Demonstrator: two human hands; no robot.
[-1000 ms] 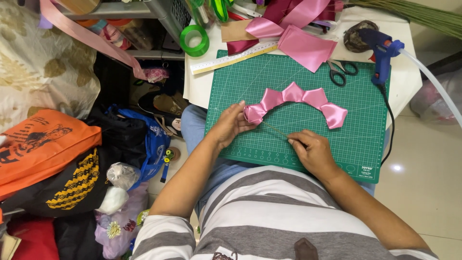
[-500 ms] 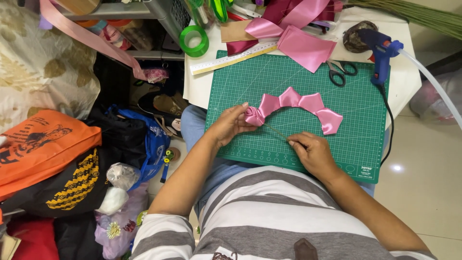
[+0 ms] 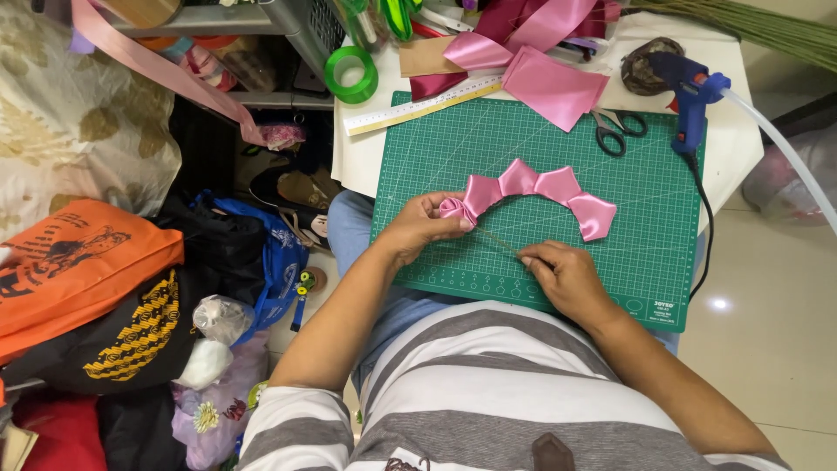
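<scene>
**Rolling a pink ribbon bud on the green mat**

The mat [image 3: 558, 262] covers most of the white table [image 3: 741, 105] and juts over its near edge. On it lies the ribbon [image 3: 536, 187], a pink satin chain of folded points arching from 9 o'clock up and over to 3 o'clock. Its 9 o'clock end is wound into a small bud, pinched shut in the left hand [image 3: 423, 228]. The right hand [image 3: 567, 277], at 5 o'clock from the bud, is closed on the near end of a thin stick that runs up into the roll.

To do this well, I judge the left fingers should keep the coil tight and level while the stick is turned slowly, so each point wraps without slipping and the satin is not creased.

At 12 o'clock lie loose pink cloth [image 3: 554, 87] and a ruler [image 3: 423, 109]; at 1 o'clock, scissors [image 3: 615, 131] and a blue glue gun [image 3: 689, 96]; at 11 o'clock, a green tape roll [image 3: 351, 74].

Hard to make out: the stick is very thin and partly hidden by the right fingers, and its tip vanishes inside the bud. How many turns the bud has cannot be told. The table's far edge is cut off.
</scene>
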